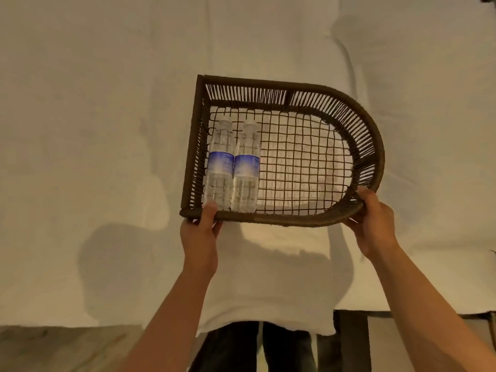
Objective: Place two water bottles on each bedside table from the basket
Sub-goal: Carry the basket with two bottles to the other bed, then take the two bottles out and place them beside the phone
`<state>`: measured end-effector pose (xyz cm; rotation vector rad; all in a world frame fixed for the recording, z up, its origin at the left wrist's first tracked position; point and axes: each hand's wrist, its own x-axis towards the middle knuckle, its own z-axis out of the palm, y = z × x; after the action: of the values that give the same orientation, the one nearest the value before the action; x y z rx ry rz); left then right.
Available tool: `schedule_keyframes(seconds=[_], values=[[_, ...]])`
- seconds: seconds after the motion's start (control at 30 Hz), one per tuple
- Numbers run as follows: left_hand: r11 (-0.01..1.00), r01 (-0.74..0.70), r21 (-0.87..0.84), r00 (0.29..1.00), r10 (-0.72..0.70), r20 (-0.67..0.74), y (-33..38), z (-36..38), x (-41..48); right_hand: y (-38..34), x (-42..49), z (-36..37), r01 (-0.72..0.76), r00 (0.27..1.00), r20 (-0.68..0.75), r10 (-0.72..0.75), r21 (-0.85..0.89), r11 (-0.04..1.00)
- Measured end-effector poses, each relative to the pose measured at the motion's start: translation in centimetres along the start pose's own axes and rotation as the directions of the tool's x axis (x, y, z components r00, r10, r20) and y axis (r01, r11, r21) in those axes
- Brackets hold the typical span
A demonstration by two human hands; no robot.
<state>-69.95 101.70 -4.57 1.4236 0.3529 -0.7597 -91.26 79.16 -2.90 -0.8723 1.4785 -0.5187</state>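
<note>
Over the white bed [107,130], you hold a brown woven basket [373,146] by its near rim, straight side to the left, rounded end to the right. Your left hand [200,234] clasps the near-left corner, thumb inside; your right hand [373,216] clasps the near-right curve. Two water bottles [232,166] lie side by side, touching, against the basket's left wall, caps pointing far.

bottle labels [232,163] too blurred to read, forearms cut off at bottom edge
</note>
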Motion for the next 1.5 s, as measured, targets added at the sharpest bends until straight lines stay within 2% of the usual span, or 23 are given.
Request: schedule_keyframes(seconds=[0.2, 0.43, 0.5, 0.57, 0.63, 0.67, 0.7, 0.73, 0.8, 0.83, 0.9, 0.97, 1.07, 1.2, 1.27, 1.4, 1.5], values=[[0.998, -0.027, -0.052, 0.999, 0.025, -0.043, -3.8, 0.8, 2.1, 1.6, 5.0, 1.1, 0.02, 0.996, 0.084, -0.016, -0.039, 0.999], [1.0, 0.001, 0.008, 1.0, -0.001, -0.023, -4.5, 0.7, 2.9, 2.5, 6.8, 0.9, -0.026, 0.986, 0.16, 0.041, -0.091, 0.996], [0.997, 0.018, 0.08, 0.997, -0.012, -0.076, -3.3, 0.7, 2.6, 2.4, 6.5, 0.9, 0.014, 0.997, 0.075, -0.001, -0.18, 0.983], [0.957, 0.027, 0.288, 0.978, 0.034, -0.204, -1.6, 0.7, 2.2, 1.7, 5.3, 1.3, 0.146, 0.971, -0.126, -0.201, -0.347, 0.926], [0.828, -0.036, 0.56, 0.928, 0.236, -0.289, 0.3, 0.6, 1.6, 0.6, 3.3, 2.2, 0.354, 0.848, -0.212, -0.487, -0.456, 0.816], [0.74, -0.121, 0.661, 0.896, 0.368, -0.248, 1.2, 0.8, 1.1, -0.1, 2.2, 3.1, 0.448, 0.803, -0.165, -0.572, -0.466, 0.763], [0.661, -0.209, 0.72, 0.869, 0.463, -0.173, 2.1, 1.3, 0.8, -0.7, 1.5, 4.3, 0.513, 0.791, -0.075, -0.608, -0.46, 0.725], [0.597, -0.274, 0.754, 0.861, 0.502, -0.085, 2.8, 2.0, 1.0, -1.1, 1.1, 5.6, 0.544, 0.805, 0.045, -0.591, -0.455, 0.705], [0.485, -0.346, 0.803, 0.88, 0.464, 0.1, 3.4, 4.0, 2.1, -1.2, 1.1, 8.9, 0.531, 0.847, 0.296, -0.442, -0.508, 0.678], [0.397, -0.361, 0.844, 0.888, 0.423, 0.181, 3.3, 5.0, 3.1, -0.8, 1.6, 10.6, 0.504, 0.861, 0.375, -0.343, -0.544, 0.671], [0.195, -0.362, 0.912, 0.897, 0.339, 0.283, 2.7, 7.0, 4.9, 0.3, 2.8, 13.7, 0.421, 0.882, 0.442, -0.161, -0.591, 0.688], [0.094, -0.298, 0.95, 0.923, 0.282, 0.262, 2.2, 8.4, 6.2, 1.5, 3.8, 16.3, 0.353, 0.886, 0.46, -0.059, -0.587, 0.729], [0.018, -0.228, 0.974, 0.936, 0.281, 0.214, 1.9, 9.2, 7.3, 2.6, 4.3, 18.8, 0.294, 0.873, 0.487, -0.006, -0.518, 0.803], [0.004, -0.231, 0.973, 0.928, 0.301, 0.219, 1.8, 9.0, 7.8, 3.5, 4.1, 19.9, 0.236, 0.888, 0.459, 0.021, -0.495, 0.836], [0.039, -0.275, 0.961, 0.909, 0.337, 0.246, 1.8, 8.9, 8.0, 3.8, 4.2, 19.6, 0.268, 0.908, 0.418, -0.021, -0.542, 0.796], [0.201, -0.327, 0.923, 0.905, 0.349, 0.244, 1.9, 9.0, 9.6, 3.0, 4.5, 18.1, 0.223, 0.937, 0.349, -0.022, -0.546, 0.808], [0.31, -0.31, 0.899, 0.932, 0.285, 0.223, 1.9, 9.5, 10.4, 2.8, 5.4, 16.5, 0.192, 0.955, 0.296, -0.032, -0.529, 0.827]])
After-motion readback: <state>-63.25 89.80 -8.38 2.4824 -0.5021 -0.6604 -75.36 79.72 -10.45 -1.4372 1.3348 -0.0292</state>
